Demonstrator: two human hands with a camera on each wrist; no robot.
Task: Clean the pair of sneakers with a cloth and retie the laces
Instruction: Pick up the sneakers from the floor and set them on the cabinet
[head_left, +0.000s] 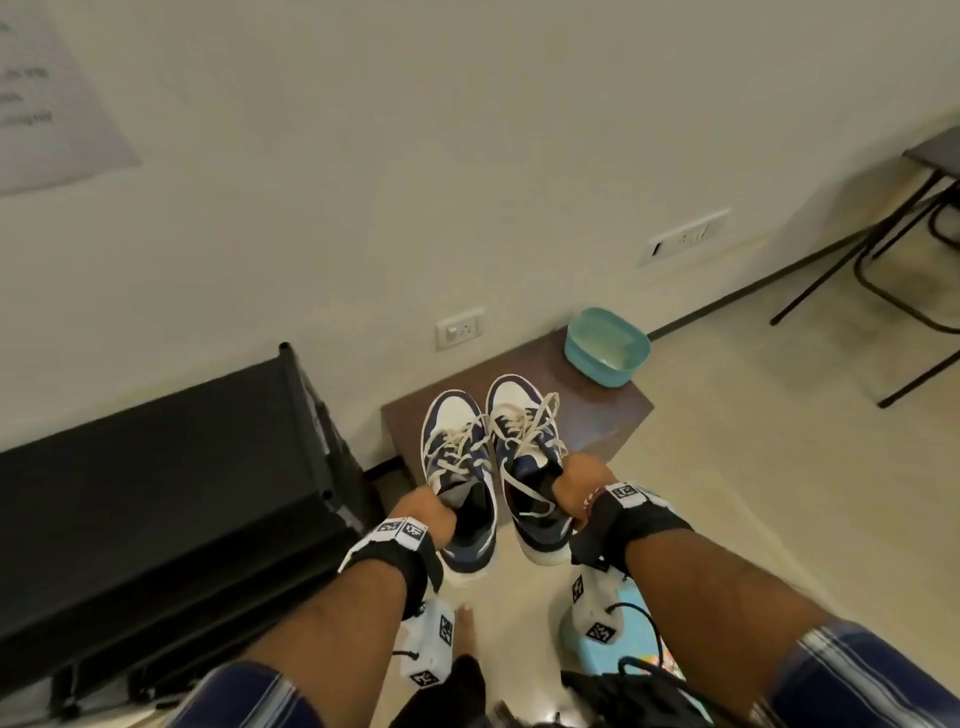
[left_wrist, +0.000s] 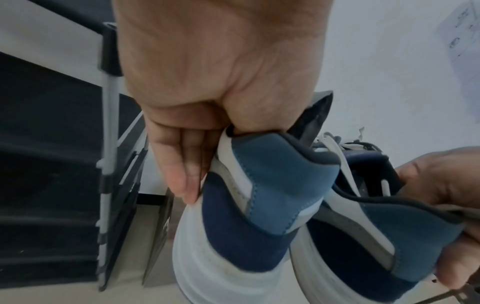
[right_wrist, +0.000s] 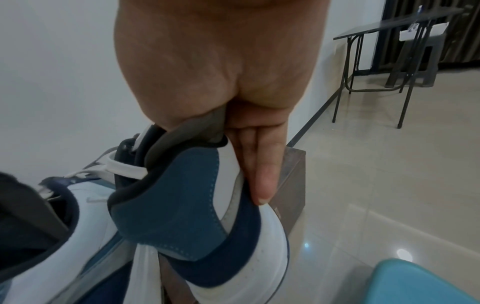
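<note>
Two sneakers (head_left: 491, 457), one per hand

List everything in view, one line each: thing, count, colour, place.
Blue-and-white lace-up sneakers: 2, held in the air, side by side, laces loose.
Teal plastic basin: 1, on the stool's far end.
Low brown wooden stool: 1, against the wall.
Black rack: 1, left, by the wall.
White wall sockets: 2, on the wall.
Dark folding table: 1, far right.
Left hand: grips the left sneaker's collar.
Right hand: grips the right sneaker at its collar.
</note>
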